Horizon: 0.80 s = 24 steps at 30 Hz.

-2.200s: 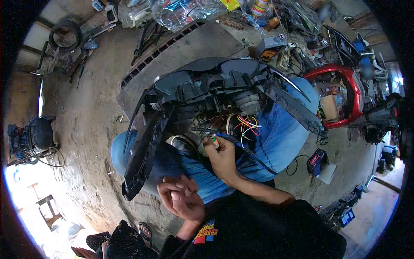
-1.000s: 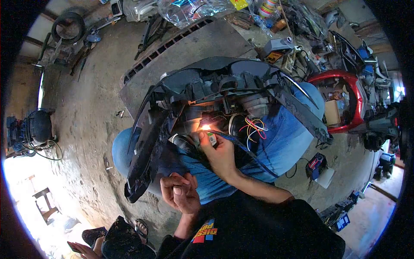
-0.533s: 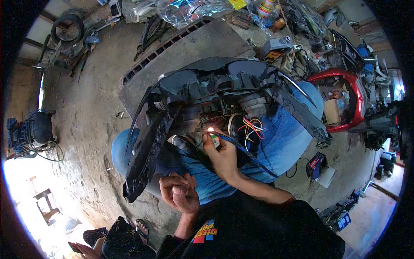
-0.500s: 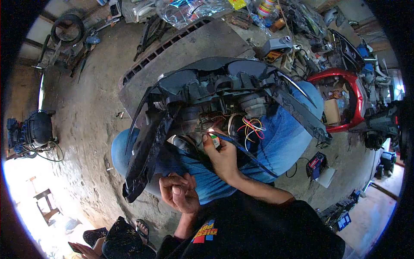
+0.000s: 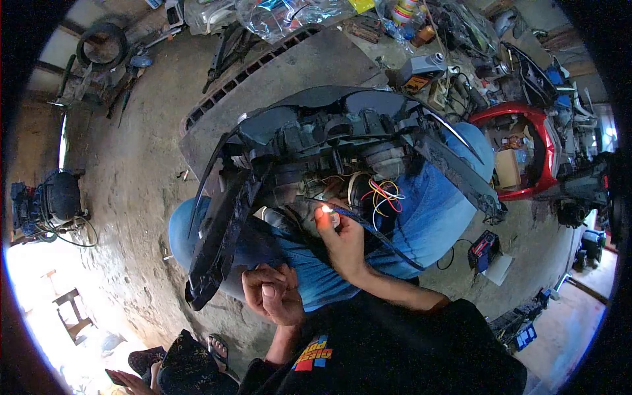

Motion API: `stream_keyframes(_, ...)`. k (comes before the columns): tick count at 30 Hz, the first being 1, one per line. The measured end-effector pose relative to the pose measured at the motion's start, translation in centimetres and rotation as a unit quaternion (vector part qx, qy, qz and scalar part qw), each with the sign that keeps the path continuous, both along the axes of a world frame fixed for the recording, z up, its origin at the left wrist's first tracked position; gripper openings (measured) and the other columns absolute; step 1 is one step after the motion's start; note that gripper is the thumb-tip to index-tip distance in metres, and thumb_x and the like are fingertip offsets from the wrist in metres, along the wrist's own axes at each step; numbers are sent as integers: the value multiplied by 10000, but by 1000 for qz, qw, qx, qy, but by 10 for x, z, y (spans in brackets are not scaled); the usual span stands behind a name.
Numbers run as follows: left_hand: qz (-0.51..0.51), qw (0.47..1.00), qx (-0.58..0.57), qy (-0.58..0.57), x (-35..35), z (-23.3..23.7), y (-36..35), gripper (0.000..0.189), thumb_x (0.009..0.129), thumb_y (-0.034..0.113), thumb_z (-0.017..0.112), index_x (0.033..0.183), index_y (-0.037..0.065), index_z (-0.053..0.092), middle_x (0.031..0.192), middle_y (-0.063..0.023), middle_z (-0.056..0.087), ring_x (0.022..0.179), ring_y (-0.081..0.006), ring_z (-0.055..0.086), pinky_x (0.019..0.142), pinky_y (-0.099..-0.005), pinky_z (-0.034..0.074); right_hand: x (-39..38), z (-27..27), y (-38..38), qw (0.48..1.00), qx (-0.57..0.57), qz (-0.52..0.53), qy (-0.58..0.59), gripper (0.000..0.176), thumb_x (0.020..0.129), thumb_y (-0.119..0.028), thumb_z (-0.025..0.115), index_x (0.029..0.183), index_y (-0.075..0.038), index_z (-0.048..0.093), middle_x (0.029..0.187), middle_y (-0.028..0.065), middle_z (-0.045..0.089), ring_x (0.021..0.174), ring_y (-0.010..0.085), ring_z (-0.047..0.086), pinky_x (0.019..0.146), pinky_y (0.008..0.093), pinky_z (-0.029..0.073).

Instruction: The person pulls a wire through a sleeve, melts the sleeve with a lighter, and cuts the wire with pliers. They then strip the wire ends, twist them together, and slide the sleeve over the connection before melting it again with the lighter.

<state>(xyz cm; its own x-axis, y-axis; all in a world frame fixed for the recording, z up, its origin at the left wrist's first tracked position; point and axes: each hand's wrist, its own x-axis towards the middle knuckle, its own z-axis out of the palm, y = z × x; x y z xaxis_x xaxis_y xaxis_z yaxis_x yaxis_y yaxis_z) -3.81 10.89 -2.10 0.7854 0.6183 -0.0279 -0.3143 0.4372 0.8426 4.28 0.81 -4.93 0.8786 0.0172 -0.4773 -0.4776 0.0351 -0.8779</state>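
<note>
A dark plastic vehicle fairing [image 5: 336,115] lies across my lap, its inner side with lamp housings facing me. My right hand [image 5: 345,243] is closed around a small lighter [image 5: 336,222], and a bright flame shows at its top beside the thumb. That flame is close to a dark sleeved cable [image 5: 375,230] running down to the right. Loose red, yellow and white wires [image 5: 385,195] hang just right of it. Over my left thigh, my left hand [image 5: 273,293] has its fingers curled in against the thumb; whatever they may hold is hidden.
A grey plastic bottle [image 5: 424,69] stands at the back right, near a red body panel [image 5: 546,148]. On the floor at right sits a blue-and-red tool [image 5: 484,247]. A black compressor-like machine [image 5: 62,197] is at left. Another person's hand [image 5: 131,382] shows at the lower left.
A flame now glows at the lighter, lighting my right thumb orange. The thumb has shifted slightly on the lighter. My left hand stays almost where it was.
</note>
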Motion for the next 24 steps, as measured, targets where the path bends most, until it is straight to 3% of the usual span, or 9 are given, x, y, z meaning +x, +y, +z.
stream_keyframes(4,0,1000,3,-1,2,3,0,253,1003,222,640,976,76,435,814,-44,460,569,-113,386,504,-264,366,5,-1,3,997,38,-1,-74,186,1039,-209,658,945,-48,660,841,-79,565,769,23,450,647,231,379)
stream_keyframes(8,6,1000,3,6,0,1,0,268,1002,237,652,973,76,440,804,-40,464,555,-115,387,482,-269,349,6,-5,8,997,34,13,-74,131,1020,-153,640,994,-27,662,816,-41,566,767,46,480,651,249,428)
stream_keyframes(11,39,998,29,40,6,5,-3,377,987,318,639,899,-14,481,717,-31,403,521,-92,337,472,-296,307,10,-5,11,995,20,24,-96,111,1011,-136,645,981,-30,662,794,-13,575,760,56,498,652,260,442)
stream_keyframes(16,32,998,36,47,7,9,-3,374,984,319,641,904,-8,477,715,-35,425,510,-94,335,462,-297,299,16,-6,19,987,20,12,-157,115,1004,-143,650,997,-30,670,796,6,614,759,66,537,653,272,465)
stream_keyframes(19,26,999,31,37,6,7,-2,366,985,315,639,909,-3,472,712,-43,434,500,-92,332,452,-291,288,17,-2,18,994,12,36,-98,114,993,-136,650,1004,-26,676,812,14,636,763,70,543,657,279,475)
stream_keyframes(24,19,999,31,23,4,3,-2,311,993,285,623,940,22,467,728,-45,437,509,-95,337,457,-278,292,19,-1,22,990,20,33,-134,127,994,-139,644,998,-19,684,818,23,642,780,70,548,682,286,487)
